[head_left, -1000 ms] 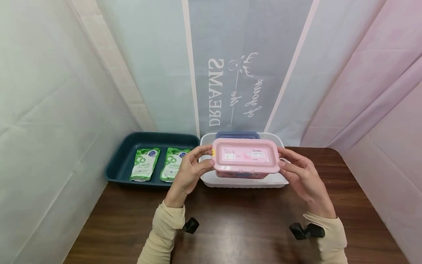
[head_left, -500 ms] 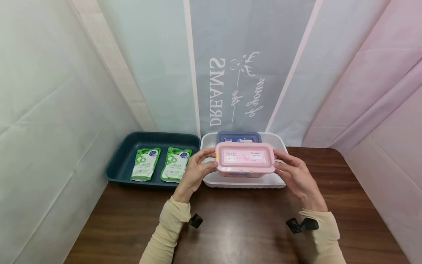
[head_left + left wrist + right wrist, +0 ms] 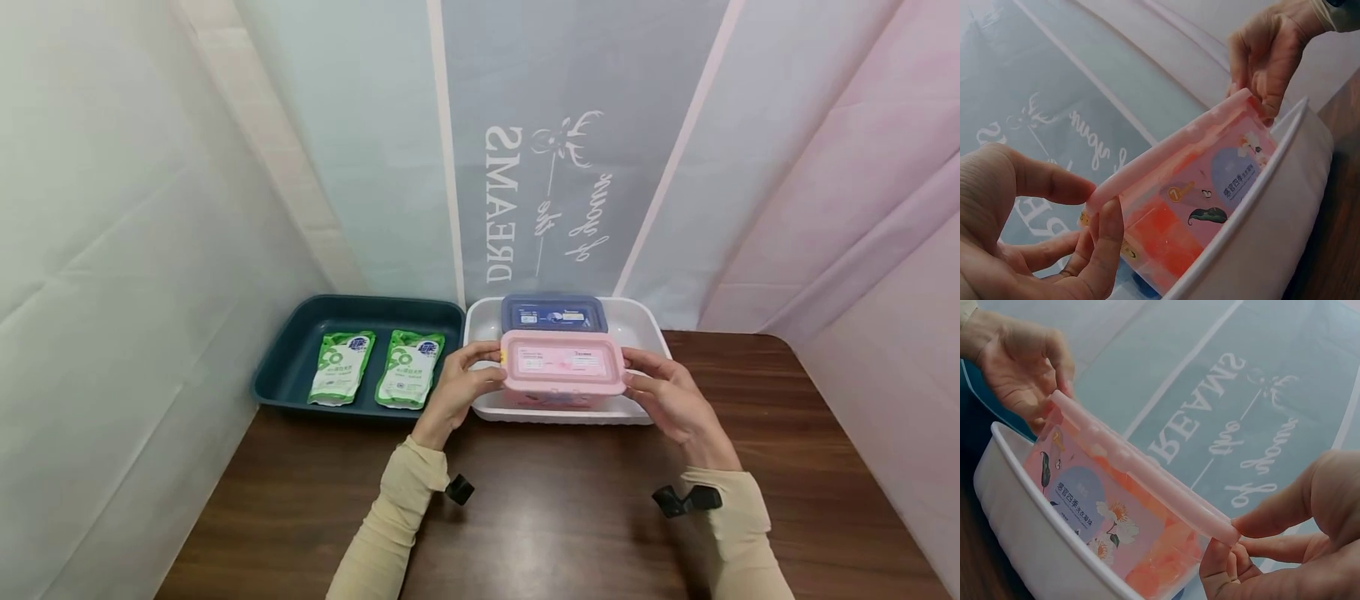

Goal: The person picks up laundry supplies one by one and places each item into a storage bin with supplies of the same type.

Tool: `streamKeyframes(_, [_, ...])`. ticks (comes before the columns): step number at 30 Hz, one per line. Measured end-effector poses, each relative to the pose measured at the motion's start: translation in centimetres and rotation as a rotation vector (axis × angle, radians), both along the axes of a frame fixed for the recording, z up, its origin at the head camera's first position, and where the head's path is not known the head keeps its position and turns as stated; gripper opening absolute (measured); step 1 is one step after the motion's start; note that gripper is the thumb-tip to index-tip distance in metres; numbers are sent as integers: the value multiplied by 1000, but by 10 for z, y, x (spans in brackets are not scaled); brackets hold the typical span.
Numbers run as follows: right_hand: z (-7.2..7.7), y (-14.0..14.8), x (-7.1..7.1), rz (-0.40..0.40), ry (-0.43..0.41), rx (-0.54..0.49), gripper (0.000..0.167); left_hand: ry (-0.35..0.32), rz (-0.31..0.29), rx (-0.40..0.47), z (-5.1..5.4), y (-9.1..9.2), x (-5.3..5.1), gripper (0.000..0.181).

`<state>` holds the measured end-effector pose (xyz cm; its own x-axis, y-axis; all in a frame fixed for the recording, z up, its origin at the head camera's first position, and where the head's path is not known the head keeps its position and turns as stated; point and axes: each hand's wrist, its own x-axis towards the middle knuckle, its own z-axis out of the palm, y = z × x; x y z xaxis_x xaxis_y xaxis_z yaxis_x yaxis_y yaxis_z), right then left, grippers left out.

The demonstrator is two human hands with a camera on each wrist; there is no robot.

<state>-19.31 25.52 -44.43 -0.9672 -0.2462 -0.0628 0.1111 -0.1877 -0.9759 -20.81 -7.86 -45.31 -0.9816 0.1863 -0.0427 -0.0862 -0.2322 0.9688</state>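
Note:
Both hands hold a box of laundry pods (image 3: 562,362) with a pink lid, one at each short end. My left hand (image 3: 453,387) pinches the lid's left end between thumb and fingers, and my right hand (image 3: 678,408) does the same at the right. Clear walls show orange-pink pods and a flowered label (image 3: 1094,512) in the right wrist view. The box's lower part is inside the white tray (image 3: 1272,231), behind its front wall. Whether its base touches the tray floor is hidden. Just behind it, a similar box with a blue lid (image 3: 555,310) stands in the tray.
Left of the white tray, a dark teal tray (image 3: 281,392) holds two green-and-white pouches (image 3: 342,368) lying flat. Both trays stand on a brown wooden table (image 3: 540,508) against a printed curtain (image 3: 555,67). Pale cloth walls flank the table.
My hands have lowered the pink-lidded box into the white tray and drawn it slightly nearer, uncovering more of the blue lid. The head view has shifted slightly. The pouches have stayed in place.

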Motion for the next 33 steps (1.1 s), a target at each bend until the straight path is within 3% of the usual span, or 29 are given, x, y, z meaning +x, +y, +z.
streamKeyframes(12, [-8,-7,-5,-53,-89,86,47,-47,-12,-184,-10,-8,-3,47])
streamKeyframes(21, [-10,-5,-8,-41,-87,153,54,-38,-18,-227,-10,-6,-6,49])
streamKeyframes(33, [-13,-2,-6,-53,-113,139,52,-60,-38,-229,-13,-1,-5,50])
